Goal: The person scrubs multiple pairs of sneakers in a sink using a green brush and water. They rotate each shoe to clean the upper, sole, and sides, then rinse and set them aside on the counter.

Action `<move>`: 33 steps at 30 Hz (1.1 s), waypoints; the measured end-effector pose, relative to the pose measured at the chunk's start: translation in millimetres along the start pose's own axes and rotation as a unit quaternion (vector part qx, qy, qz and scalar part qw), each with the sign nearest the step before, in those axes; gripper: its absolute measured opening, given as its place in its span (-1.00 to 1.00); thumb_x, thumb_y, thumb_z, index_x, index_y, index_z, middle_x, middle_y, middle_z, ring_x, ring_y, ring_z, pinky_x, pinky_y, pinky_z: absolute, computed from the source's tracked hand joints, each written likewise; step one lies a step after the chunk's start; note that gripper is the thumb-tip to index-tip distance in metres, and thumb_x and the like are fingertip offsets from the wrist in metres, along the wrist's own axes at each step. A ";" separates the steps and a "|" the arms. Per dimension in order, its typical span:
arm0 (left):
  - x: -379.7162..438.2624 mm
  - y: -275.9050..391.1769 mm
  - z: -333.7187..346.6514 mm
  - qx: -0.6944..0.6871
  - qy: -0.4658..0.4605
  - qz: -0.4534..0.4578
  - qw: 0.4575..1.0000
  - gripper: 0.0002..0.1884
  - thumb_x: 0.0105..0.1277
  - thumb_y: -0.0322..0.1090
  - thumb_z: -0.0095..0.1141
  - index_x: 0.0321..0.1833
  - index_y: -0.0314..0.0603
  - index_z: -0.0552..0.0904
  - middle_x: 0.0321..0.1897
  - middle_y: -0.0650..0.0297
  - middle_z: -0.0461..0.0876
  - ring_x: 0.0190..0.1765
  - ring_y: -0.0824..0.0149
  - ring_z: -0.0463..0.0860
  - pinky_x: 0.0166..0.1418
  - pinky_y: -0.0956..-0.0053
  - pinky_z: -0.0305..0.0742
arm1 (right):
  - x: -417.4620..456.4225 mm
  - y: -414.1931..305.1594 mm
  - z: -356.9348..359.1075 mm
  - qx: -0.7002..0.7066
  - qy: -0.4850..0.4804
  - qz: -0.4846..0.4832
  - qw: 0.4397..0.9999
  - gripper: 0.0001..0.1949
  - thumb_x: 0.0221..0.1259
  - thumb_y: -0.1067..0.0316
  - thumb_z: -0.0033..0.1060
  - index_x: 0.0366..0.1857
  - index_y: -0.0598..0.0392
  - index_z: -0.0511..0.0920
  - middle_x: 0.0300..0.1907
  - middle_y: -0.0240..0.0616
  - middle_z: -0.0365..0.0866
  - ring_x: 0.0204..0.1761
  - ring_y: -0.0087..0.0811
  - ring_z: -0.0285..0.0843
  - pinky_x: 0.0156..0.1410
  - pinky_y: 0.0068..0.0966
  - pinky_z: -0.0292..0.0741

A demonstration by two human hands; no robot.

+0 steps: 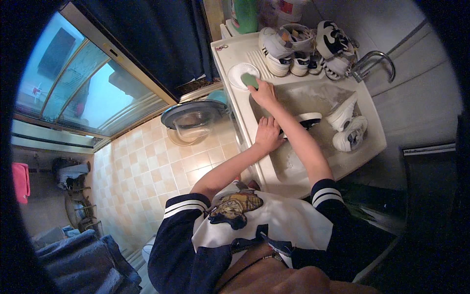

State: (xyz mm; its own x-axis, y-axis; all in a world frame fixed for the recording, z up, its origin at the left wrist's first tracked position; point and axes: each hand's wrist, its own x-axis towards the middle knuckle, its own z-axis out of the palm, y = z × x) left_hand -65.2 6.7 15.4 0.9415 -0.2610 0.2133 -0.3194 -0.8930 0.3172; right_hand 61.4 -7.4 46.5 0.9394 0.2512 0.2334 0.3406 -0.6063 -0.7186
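My right hand grips a green scrub brush or sponge over a round white bowl holding something white, at the sink's left corner. My left hand rests at the sink's near left rim, on a dark and white shoe that my right forearm partly covers; its grip is partly hidden. Two white sneakers lie at the right side of the basin of the cream sink, which holds cloudy water.
Several sneakers are piled on the ridged drainboard beside the chrome faucet. A green bottle stands behind them. Left of the sink, a dark-rimmed basin sits above the tiled floor, near a sliding glass door.
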 end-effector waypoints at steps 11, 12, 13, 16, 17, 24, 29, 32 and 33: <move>-4.4 7.8 -28.3 0.105 -0.107 -0.109 0.983 -0.10 -0.27 0.30 0.16 -0.03 -0.42 0.37 -0.17 0.10 0.45 0.08 0.14 0.30 0.26 -0.20 -0.34 | -56.7 44.9 -76.8 0.150 0.034 0.106 0.982 -0.64 0.04 0.14 0.11 -0.20 0.23 0.51 -0.50 -0.10 0.55 -0.49 -0.38 0.46 -0.34 -0.51 0.38; -6.1 5.5 -30.0 0.098 -0.128 -0.105 0.981 -0.12 -0.27 0.30 0.15 -0.06 -0.42 0.39 -0.19 0.11 0.47 0.08 0.14 0.30 0.26 -0.20 -0.34 | -73.0 46.6 -89.1 0.086 0.038 0.108 0.990 -0.62 0.04 0.11 0.11 -0.19 0.23 0.50 -0.49 -0.04 0.55 -0.48 -0.31 0.49 -0.33 -0.47 0.40; -4.6 3.5 -32.0 0.092 -0.144 -0.098 0.980 -0.14 -0.26 0.30 0.15 -0.09 -0.41 0.41 -0.21 0.12 0.49 0.08 0.14 0.30 0.26 -0.20 -0.35 | -88.3 48.6 -103.1 0.022 0.044 0.110 0.993 -0.60 0.03 0.09 0.11 -0.18 0.23 0.50 -0.48 0.01 0.54 -0.47 -0.23 0.52 -0.32 -0.42 0.42; -4.1 6.2 -33.3 0.083 -0.139 -0.091 0.983 -0.21 -0.24 0.26 0.15 -0.18 -0.43 0.47 -0.27 0.10 0.53 0.02 0.14 0.36 0.27 -0.16 -0.33 | -146.8 43.5 -114.4 -0.116 0.068 0.138 0.981 -0.56 0.02 0.04 0.09 -0.15 0.20 0.48 -0.44 0.10 0.52 -0.36 -0.01 0.52 -0.27 -0.27 0.43; -3.2 7.5 -31.8 0.087 -0.138 -0.091 0.982 -0.22 -0.24 0.26 0.15 -0.18 -0.42 0.48 -0.27 0.11 0.53 0.02 0.15 0.36 0.27 -0.16 -0.34 | -162.1 42.3 -109.8 -0.141 0.052 0.138 0.979 -0.57 0.02 0.06 0.09 -0.13 0.20 0.47 -0.45 0.11 0.51 -0.37 0.01 0.51 -0.28 -0.24 0.42; -0.1 10.2 -27.1 0.117 -0.172 -0.084 0.975 -0.27 -0.26 0.22 0.16 -0.21 -0.39 0.52 -0.27 0.16 0.53 -0.01 0.17 0.39 0.27 -0.18 -0.37 | -175.1 64.3 -108.6 -0.186 0.075 0.178 0.963 -0.63 0.07 0.13 0.04 -0.14 0.19 0.42 -0.60 0.09 0.48 -0.52 0.08 0.47 -0.44 -0.12 0.37; 5.7 6.4 -16.9 0.131 -0.162 -0.084 0.974 -0.26 -0.25 0.24 0.14 -0.20 -0.36 0.53 -0.25 0.18 0.54 0.00 0.15 0.40 0.28 -0.14 -0.33 | -170.0 46.6 -75.0 -0.163 -0.002 0.150 0.975 -0.68 0.07 0.10 0.04 -0.23 0.14 0.42 -0.62 0.06 0.48 -0.50 0.07 0.48 -0.43 -0.11 0.37; 7.9 6.6 -26.3 0.136 -0.184 -0.082 0.970 -0.25 -0.24 0.26 0.11 -0.18 -0.35 0.54 -0.23 0.15 0.54 0.02 0.13 0.39 0.29 -0.10 -0.31 | -157.8 58.8 -100.6 -0.207 0.043 0.204 0.956 -0.62 0.07 0.05 0.02 -0.17 0.13 0.41 -0.62 0.03 0.49 -0.49 0.02 0.50 -0.42 -0.11 0.40; 7.8 8.3 -27.0 0.134 -0.187 -0.082 0.970 -0.25 -0.24 0.27 0.10 -0.19 -0.35 0.55 -0.22 0.15 0.54 0.03 0.12 0.39 0.30 -0.09 -0.30 | -158.3 62.0 -103.0 -0.203 0.054 0.201 0.957 -0.60 0.07 0.04 0.03 -0.16 0.16 0.41 -0.62 0.03 0.50 -0.48 0.03 0.50 -0.41 -0.13 0.41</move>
State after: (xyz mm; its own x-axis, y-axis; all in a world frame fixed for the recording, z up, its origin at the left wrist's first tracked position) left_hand -63.4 7.2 44.7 0.9665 -0.1770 -0.1858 -0.1695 -0.9840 0.0555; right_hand -62.2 -162.4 32.5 0.9887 -0.1308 0.0738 -0.0833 -0.8862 -0.4557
